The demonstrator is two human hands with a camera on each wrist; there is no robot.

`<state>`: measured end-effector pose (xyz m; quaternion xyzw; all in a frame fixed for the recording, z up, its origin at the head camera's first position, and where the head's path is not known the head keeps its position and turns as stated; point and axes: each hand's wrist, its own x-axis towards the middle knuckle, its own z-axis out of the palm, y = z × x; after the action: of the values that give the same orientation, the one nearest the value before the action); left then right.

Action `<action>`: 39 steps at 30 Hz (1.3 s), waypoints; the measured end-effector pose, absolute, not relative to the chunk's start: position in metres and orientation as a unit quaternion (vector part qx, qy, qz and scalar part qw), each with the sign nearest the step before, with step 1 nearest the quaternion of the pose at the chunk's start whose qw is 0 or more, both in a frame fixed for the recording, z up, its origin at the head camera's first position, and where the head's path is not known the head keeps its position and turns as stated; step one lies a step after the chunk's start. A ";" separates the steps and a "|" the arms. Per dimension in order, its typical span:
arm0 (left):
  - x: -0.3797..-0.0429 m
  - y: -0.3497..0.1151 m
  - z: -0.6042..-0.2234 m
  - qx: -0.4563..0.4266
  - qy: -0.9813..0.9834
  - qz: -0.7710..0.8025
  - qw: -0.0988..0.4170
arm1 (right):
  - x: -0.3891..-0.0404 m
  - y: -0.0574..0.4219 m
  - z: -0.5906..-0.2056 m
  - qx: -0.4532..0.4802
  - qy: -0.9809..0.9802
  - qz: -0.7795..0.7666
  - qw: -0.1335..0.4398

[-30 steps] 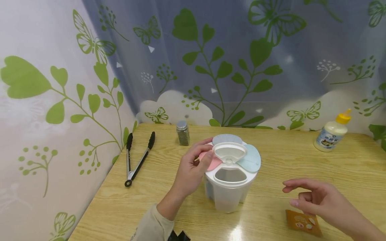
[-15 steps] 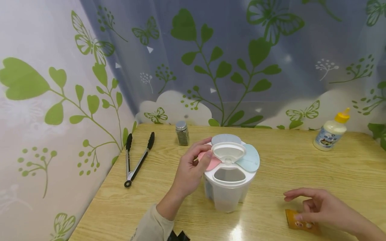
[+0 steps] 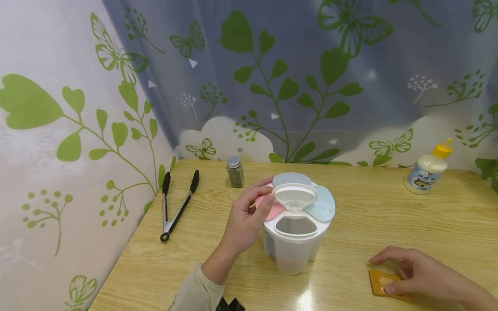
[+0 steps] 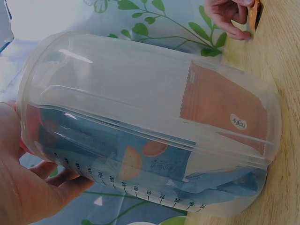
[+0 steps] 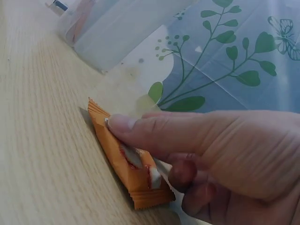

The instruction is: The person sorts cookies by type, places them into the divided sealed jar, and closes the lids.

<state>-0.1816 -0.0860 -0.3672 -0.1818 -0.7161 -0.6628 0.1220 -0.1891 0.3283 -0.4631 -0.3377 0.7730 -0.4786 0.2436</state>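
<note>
A clear food storage container [image 3: 294, 255] stands upright on the table, with pink, pale blue and grey-blue flaps on its white lid. Its front opening [image 3: 296, 225] is uncovered, the white flap [image 3: 294, 196] folded back. My left hand [image 3: 247, 220] grips the container's upper edge, thumb over the pink flap [image 3: 272, 208]. Through the wall in the left wrist view show a brown packet [image 4: 220, 108] and blue packets [image 4: 98, 140]. At the right, my right hand [image 3: 418, 276] pinches an orange snack packet [image 5: 117, 150] low at the table, thumb on its printed face and fingers behind.
Black-tipped tongs [image 3: 177, 216] lie spread at the left. Behind the container stand a small spice jar [image 3: 235, 172] with a grey cap and, far right, a bottle [image 3: 424, 175] with a yellow nozzle. A patterned curtain [image 3: 295, 77] backs the wooden table [image 3: 194, 263].
My right hand has come down onto the orange packet, its thumb now on the packet and its fingers drawn in. The left hand and the container have stayed in place.
</note>
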 end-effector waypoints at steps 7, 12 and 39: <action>-0.182 -0.086 -0.367 -0.173 -0.720 -0.662 0.119 | -0.191 0.330 -0.464 -0.339 0.798 -0.438 0.239; -0.182 -0.086 -0.367 -0.175 -0.716 -0.665 0.119 | -0.191 0.328 -0.464 -0.332 0.814 -0.412 0.238; -0.182 -0.086 -0.368 -0.177 -0.716 -0.664 0.118 | -0.194 0.316 -0.446 -0.289 0.708 -0.576 0.291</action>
<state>-0.1822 -0.0858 -0.3684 -0.1771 -0.7165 -0.6643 0.1183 -0.1936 0.3162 -0.4457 -0.2885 0.7076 -0.5757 0.2908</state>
